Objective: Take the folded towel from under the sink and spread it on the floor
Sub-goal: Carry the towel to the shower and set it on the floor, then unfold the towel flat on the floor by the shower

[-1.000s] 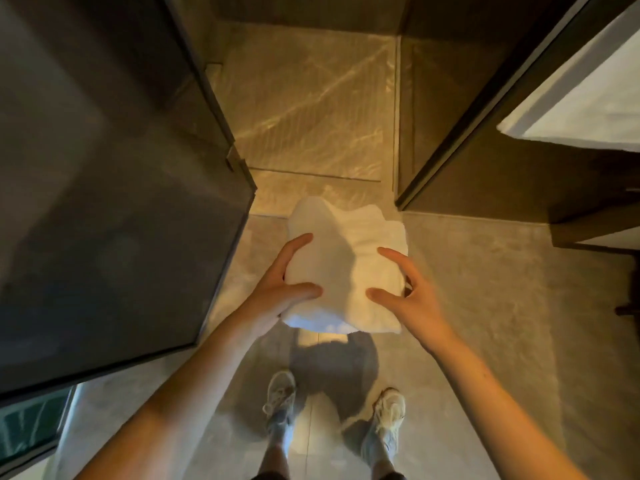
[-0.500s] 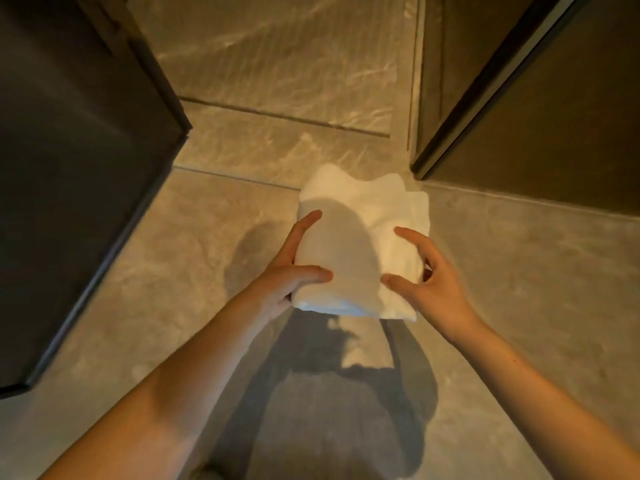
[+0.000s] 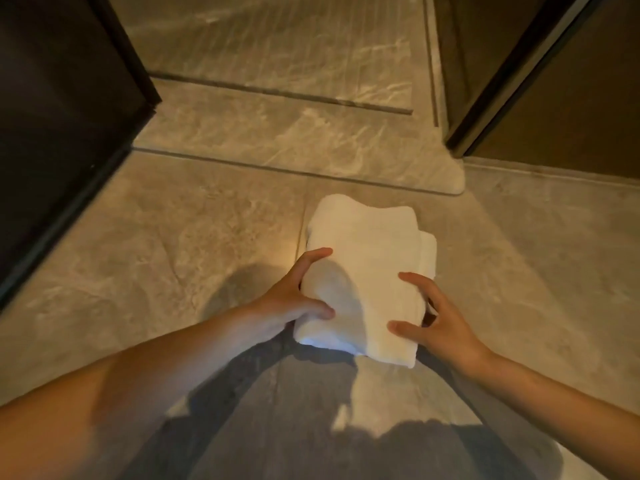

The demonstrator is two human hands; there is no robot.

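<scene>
A white folded towel (image 3: 367, 268) lies low over the grey stone floor (image 3: 180, 244), in the middle of the view; whether its underside touches the floor I cannot tell. My left hand (image 3: 291, 303) grips its near left edge, thumb on top and fingers along the side. My right hand (image 3: 440, 323) holds the near right edge, thumb and forefinger spread on the cloth. The towel is still folded in several layers.
A dark glass panel (image 3: 59, 133) stands at the left. A dark door frame (image 3: 519, 74) rises at the right. A raised marble threshold (image 3: 298, 147) crosses the floor just beyond the towel. My shadow covers the floor near me.
The view has dropped much closer to the floor. Both hands have carried the folded towel down with it; my feet are out of sight.
</scene>
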